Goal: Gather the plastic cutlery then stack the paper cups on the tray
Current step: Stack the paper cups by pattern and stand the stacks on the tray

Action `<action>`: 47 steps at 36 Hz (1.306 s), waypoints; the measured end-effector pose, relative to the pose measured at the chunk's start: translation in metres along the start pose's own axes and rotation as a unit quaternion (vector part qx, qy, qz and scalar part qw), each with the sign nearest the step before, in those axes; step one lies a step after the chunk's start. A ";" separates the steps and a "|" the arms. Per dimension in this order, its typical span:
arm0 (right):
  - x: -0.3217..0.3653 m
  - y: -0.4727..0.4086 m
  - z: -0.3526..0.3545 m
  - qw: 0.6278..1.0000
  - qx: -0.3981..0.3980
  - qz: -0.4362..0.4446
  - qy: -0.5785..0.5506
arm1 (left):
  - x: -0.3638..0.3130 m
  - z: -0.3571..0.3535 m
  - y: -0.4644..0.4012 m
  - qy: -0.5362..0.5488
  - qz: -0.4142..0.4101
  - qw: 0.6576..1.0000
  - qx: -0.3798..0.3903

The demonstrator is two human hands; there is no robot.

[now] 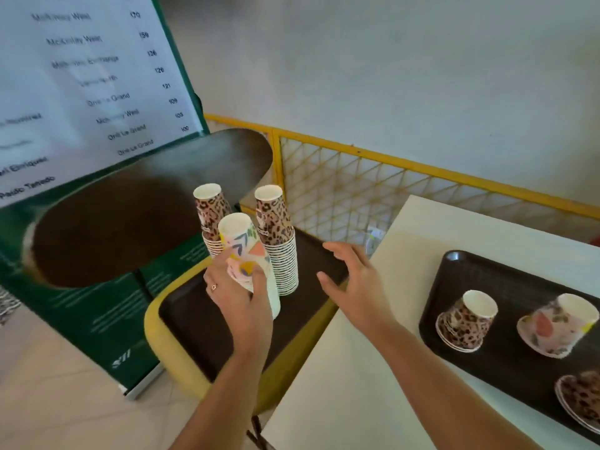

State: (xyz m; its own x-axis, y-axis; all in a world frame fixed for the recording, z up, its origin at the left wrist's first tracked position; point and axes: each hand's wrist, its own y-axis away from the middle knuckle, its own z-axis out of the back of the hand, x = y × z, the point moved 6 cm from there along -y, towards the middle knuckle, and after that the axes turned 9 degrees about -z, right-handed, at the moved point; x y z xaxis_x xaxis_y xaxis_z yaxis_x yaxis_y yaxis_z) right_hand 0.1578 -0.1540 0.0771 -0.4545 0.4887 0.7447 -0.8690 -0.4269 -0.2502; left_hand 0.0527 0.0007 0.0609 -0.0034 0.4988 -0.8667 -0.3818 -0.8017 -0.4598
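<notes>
Cups (250, 254) — floral stack, upside down on dark tray (194, 323), gripped by left hand (238, 297). Two leopard stacks (279, 241) just behind. Right hand (350, 280) hovers w/ fingers spread, holding nothing.

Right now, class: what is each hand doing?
Left hand: closed, its grip around the floral cup stack.
Right hand: open, fingers spread, holding nothing.

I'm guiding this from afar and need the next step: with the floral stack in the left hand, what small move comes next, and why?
Probably lower the floral stack onto the dark tray and let go. The left hand grips it beside two leopard stacks standing there, and the right hand hovers open, free for cups on the other tray.
</notes>
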 end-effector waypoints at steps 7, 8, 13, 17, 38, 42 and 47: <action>0.068 -0.038 -0.066 0.998 0.026 0.053 -0.021 | 0.024 0.070 -0.066 0.006 -0.047 0.997 -0.053; 0.078 -0.043 -0.075 0.998 0.026 0.054 -0.029 | 0.027 0.080 -0.079 0.006 -0.051 0.997 -0.058; 0.131 -0.071 -0.118 0.995 0.021 0.081 -0.057 | 0.056 0.121 -0.140 0.000 -0.014 0.997 -0.071; 0.164 -0.087 -0.159 0.993 0.030 0.088 -0.070 | 0.077 0.147 -0.175 -0.004 -0.006 0.998 -0.056; 0.214 -0.137 -0.324 0.986 0.101 -0.031 -0.129 | 0.171 0.205 -0.296 -0.059 0.029 0.998 0.002; 0.200 -0.139 -0.343 0.979 0.144 -0.073 -0.125 | 0.178 0.206 -0.301 -0.061 0.034 0.998 -0.001; 0.190 -0.148 -0.355 0.970 0.161 -0.101 -0.154 | 0.179 0.210 -0.309 -0.047 0.032 0.998 -0.028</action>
State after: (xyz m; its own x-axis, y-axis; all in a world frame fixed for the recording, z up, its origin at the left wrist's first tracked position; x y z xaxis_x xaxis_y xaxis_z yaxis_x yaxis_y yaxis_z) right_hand 0.1307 0.2722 0.0364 -0.1588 0.3577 0.9202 -0.8059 -0.5854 0.0884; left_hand -0.0242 0.4073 0.0891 -0.1142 0.4727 -0.8738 -0.3257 -0.8487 -0.4166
